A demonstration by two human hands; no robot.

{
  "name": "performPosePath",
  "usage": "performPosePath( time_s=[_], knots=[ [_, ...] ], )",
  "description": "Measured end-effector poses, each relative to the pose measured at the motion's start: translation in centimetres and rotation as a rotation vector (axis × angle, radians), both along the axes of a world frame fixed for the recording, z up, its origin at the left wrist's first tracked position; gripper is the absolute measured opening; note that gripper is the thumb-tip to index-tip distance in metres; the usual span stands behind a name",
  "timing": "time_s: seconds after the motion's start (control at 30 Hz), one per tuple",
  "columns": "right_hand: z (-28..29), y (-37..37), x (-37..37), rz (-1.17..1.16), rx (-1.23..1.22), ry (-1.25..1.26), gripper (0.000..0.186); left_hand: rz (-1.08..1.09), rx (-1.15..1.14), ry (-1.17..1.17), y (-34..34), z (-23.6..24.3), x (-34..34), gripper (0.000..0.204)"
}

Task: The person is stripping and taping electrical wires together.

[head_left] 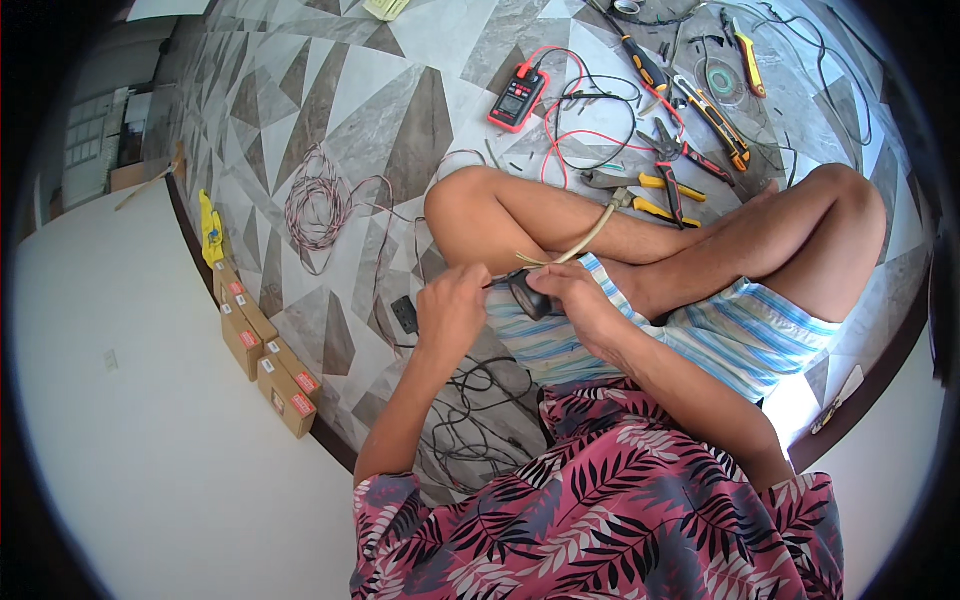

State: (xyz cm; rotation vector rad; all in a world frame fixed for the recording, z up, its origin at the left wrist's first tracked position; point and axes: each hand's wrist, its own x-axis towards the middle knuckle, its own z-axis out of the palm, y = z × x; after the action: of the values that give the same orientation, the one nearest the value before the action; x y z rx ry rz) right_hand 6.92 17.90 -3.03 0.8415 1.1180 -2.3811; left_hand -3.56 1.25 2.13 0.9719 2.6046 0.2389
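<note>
My right hand (583,302) is closed round a rounded black object (530,297) above my lap; its exact kind is not clear. My left hand (450,308) is closed beside it in a pinch. A short dark strip or cord runs from its fingertips to the black object. Against the top of my right hand lies a beige cable (588,236), its thin wire ends pointing left and its other end at a connector (622,198) by my shin. A black block-shaped piece (405,314) with a cord lies left of my left hand.
On the tiled floor ahead lie a red-black meter (518,97) with leads, yellow-handled pliers (660,184), red-black pliers (680,160), a cutter knife (712,120) and a screwdriver (643,62). Coiled thin wire (318,208) and cardboard boxes (262,340) are left, tangled black cable (475,420) near.
</note>
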Motion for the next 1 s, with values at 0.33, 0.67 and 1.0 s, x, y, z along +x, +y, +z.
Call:
performPosePath(
  time_s=[0.33,0.67,1.0],
  knots=[
    [0.2,-1.0,3.6,0.105,0.578,0.229,0.030,0.180,0.280,-0.572,0.2,1.2,1.9,0.030],
    [0.0,-0.5,4.1,0.087,0.146,0.010,0.031,0.237,0.145,-0.588,0.4,-0.9,2.2,0.019],
    [-0.5,1.0,3.2,0.329,0.177,0.241,0.055,0.248,0.139,-0.479,0.7,-0.9,3.5,0.014]
  ],
)
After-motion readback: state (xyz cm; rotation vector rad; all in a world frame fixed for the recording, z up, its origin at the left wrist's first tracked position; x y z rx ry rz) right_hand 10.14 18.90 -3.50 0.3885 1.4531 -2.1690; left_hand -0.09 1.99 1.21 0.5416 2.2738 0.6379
